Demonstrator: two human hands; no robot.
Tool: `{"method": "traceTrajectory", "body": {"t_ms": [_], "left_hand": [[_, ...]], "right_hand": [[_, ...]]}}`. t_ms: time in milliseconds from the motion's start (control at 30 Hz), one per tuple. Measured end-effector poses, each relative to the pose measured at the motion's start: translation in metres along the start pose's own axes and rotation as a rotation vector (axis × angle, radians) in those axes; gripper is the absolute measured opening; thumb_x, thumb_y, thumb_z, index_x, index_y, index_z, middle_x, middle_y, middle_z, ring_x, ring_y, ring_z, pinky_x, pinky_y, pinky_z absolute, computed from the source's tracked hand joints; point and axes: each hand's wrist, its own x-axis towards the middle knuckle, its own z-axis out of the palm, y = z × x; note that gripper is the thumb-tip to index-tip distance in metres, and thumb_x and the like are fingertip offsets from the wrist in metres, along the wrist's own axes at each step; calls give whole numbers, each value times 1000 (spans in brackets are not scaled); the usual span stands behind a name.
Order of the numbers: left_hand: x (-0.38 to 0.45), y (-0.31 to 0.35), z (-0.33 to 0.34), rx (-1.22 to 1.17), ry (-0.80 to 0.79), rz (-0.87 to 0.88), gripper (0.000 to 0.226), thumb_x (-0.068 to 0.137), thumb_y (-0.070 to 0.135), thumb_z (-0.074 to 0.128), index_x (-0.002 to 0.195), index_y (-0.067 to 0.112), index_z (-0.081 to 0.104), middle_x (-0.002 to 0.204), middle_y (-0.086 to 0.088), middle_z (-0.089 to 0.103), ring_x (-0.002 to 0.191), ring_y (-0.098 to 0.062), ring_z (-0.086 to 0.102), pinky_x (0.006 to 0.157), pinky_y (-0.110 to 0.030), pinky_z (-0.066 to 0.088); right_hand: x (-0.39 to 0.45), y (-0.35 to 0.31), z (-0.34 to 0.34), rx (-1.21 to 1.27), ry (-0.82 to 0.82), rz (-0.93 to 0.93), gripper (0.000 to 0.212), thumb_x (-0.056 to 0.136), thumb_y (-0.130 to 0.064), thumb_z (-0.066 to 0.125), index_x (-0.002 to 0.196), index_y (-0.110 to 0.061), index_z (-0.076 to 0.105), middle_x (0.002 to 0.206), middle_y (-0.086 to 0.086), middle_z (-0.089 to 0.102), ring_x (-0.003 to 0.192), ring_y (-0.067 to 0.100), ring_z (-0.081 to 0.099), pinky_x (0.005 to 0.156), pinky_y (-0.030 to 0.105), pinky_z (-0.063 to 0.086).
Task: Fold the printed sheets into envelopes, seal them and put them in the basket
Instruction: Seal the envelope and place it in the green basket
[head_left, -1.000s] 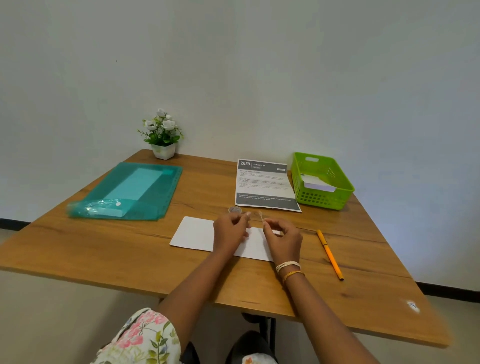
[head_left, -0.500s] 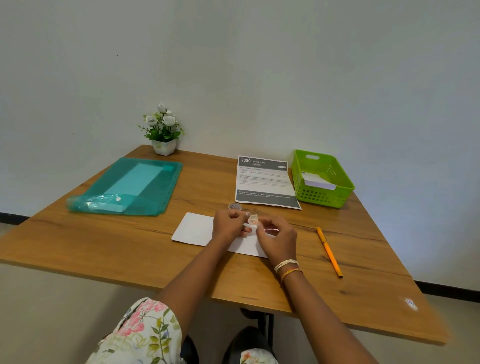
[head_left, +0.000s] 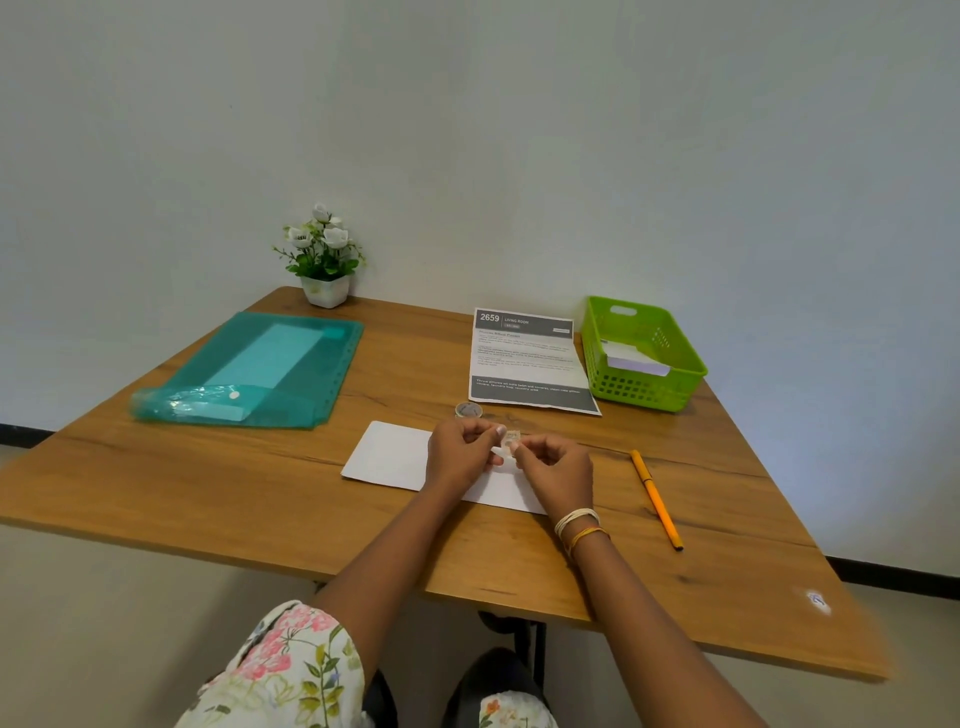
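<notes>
Pinching a small sticker (head_left: 511, 438) between both hands, left hand (head_left: 464, 453) and right hand (head_left: 556, 467), directly above the envelope (head_left: 387, 456), whose long axis runs left–right.

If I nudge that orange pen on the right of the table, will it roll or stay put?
The orange pen looks slim and round-barrelled, so a sideways nudge would probably roll it; a push along its length should only slide it. It lies flat on the smooth wooden table with nothing beside it to stop it. It probably lifts easily, being so thin.

wooden table (head_left: 249, 499), envelope (head_left: 387, 454), basket (head_left: 644, 387), pen (head_left: 655, 498)
</notes>
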Motion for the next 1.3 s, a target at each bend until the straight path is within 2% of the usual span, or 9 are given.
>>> {"method": "traceTrajectory", "body": {"t_ms": [233,433,600,733,833,933,1000,1133,1300], "left_hand": [[-3,2,0,31,-17,16,7,88,16,68,89,12,74,80,-5,74,64,-14,71,66,-29,59],[-6,2,-1,101,-81,57,7,85,15,70,80,19,73,76,-1,74,69,-14,71,70,-30,59],[-2,3,-4,188,-153,44,7,83,18,71,83,14,77,71,4,72,70,-9,68,74,-29,57],[-3,1,-2,293,-102,83,13,87,19,69,95,13,77,83,5,72,79,-5,64,73,-18,49],[-8,0,5,456,-54,169,16,88,23,66,100,18,75,95,6,73,85,-6,63,76,-21,51],[-9,4,14,568,-53,255,18,90,26,64,104,21,74,102,7,72,83,-5,60,74,-22,51],[-8,8,18,602,-79,319,18,90,25,65,105,22,73,105,6,71,86,-6,60,75,-24,51],[-5,6,23,636,-181,324,24,87,29,67,110,21,72,116,3,68,105,-14,59,88,-32,52],[-6,-6,21,537,-198,271,27,85,25,72,110,16,72,112,1,68,103,-11,60,89,-28,51]], "right_hand": [[3,-5,-7,67,-53,77,8,79,-13,74,78,-21,73,77,2,74,75,19,70,72,33,57],[6,-12,-10,226,-99,114,13,88,0,61,95,-6,71,85,5,70,72,12,63,60,12,49],[13,-10,-16,213,-118,157,27,86,3,63,111,-8,62,84,12,66,64,11,66,65,22,56],[25,-11,-32,-33,-135,166,31,84,2,64,112,-11,62,80,8,70,71,13,67,65,23,56],[33,-16,-45,-225,-177,166,22,84,0,63,98,-16,68,83,5,70,65,8,62,47,11,44],[37,-17,-53,-362,-233,162,28,78,1,65,75,-26,66,74,0,67,69,16,62,63,30,57],[36,-19,-56,-420,-266,149,29,76,3,64,71,-26,66,73,-1,68,73,17,64,73,36,57],[39,-23,-58,-523,-319,87,22,77,4,66,86,-16,71,79,6,70,75,13,64,64,20,49],[47,-27,-55,-623,-361,5,19,77,-3,71,89,-17,72,76,1,67,72,11,61,57,13,42]]}}
